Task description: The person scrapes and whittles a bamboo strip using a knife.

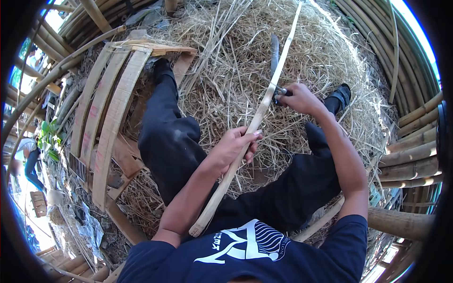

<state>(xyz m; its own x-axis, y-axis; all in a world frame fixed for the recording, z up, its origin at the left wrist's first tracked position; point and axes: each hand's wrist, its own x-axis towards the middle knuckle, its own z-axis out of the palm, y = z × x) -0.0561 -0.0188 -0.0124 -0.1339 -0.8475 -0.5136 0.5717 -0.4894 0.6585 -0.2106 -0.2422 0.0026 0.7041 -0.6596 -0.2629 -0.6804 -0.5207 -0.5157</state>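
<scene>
A long pale bamboo strip (260, 112) runs slantwise from my lap up to the top of the head view. My left hand (236, 147) is wrapped around its lower part, thumb on top. The strip's thick end lies against my shirt. My right hand (298, 100) grips the dark handle of a machete (274, 54). Its blade points away from me and lies close along the far side of the strip. Part of the blade near the handle is hidden behind the strip, so I cannot tell whether they touch.
Straw-like shavings (226, 61) cover the ground between my outstretched legs. A slatted wooden crate (111, 108) stands at my left leg. Bamboo poles (410, 160) are stacked on the right, with more at upper left. Another person (32, 160) is at the far left.
</scene>
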